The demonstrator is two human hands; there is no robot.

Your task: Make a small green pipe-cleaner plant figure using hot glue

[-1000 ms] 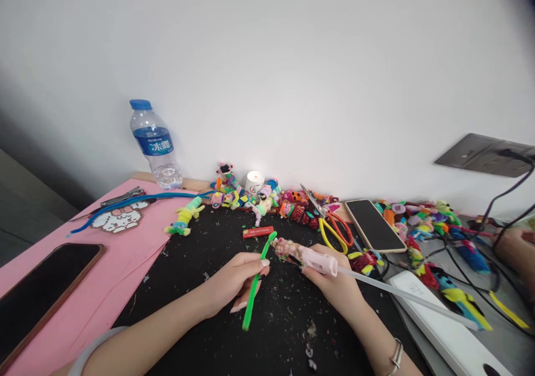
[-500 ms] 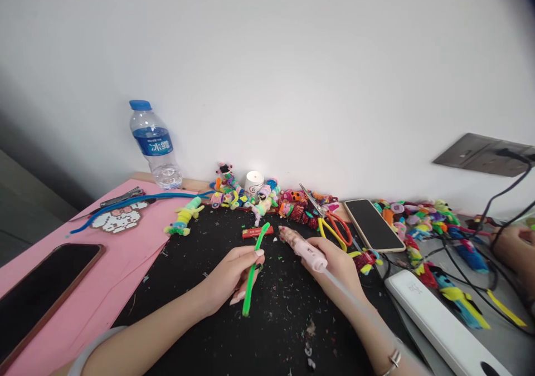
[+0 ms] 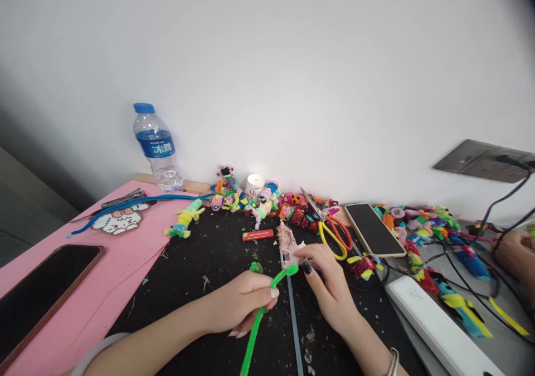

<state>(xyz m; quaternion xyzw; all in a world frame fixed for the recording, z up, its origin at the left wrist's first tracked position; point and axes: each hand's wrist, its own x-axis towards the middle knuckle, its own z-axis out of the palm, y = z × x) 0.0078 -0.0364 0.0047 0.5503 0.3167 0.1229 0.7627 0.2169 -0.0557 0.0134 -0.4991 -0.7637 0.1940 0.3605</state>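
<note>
A pale wall [image 3: 292, 86] rises behind the worktop [image 3: 192, 186], where a black mat [image 3: 175, 276] carries a pink glue gun [image 3: 287, 245]. Nearer the wearer than the gun, the left hand [image 3: 246, 301] pinches a green pipe cleaner [image 3: 254, 331], its bent end close to the gun's rear. Right of the gun, the right hand [image 3: 328, 289] is loosely curved, thumb and fingers parted; I cannot tell whether it touches the gun. Left of the gun lies a red box [image 3: 258, 235]; to its right, scissors [image 3: 322, 215].
</note>
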